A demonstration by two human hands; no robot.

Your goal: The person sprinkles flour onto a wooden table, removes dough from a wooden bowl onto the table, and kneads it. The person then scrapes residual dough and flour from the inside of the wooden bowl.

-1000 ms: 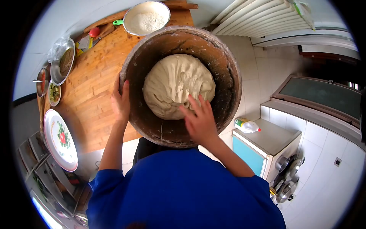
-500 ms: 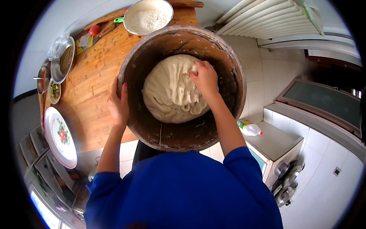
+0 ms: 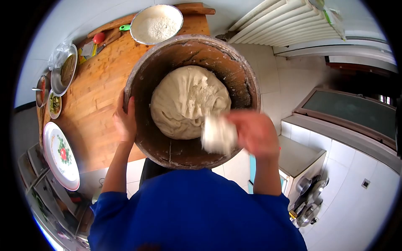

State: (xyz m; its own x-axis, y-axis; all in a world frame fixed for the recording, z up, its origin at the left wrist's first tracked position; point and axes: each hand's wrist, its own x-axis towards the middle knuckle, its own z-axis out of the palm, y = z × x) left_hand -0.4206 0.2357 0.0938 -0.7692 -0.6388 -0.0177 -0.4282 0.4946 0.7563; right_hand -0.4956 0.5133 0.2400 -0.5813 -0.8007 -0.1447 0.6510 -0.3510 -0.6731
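Your right fingers (image 3: 239,120) pinch a lump (image 3: 217,136), perhaps torn off; most dough (image 3: 178,102) is still in the pot (image 3: 184,155) your left fingers (image 3: 131,109) clasp.

Right hand (image 3: 256,134) moved from dough (image 3: 180,106), now over pot rim (image 3: 197,37), gripping pale lump (image 3: 218,134)

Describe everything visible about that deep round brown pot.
The deep, round brown pot looks earthenware, its rim and inner wall streaked pale in places. Its mouth faces the camera; its base is hidden. A light-brown wooden table shows beside it. The bare left hand grips the rim; a large, pale dough mass sits inside.
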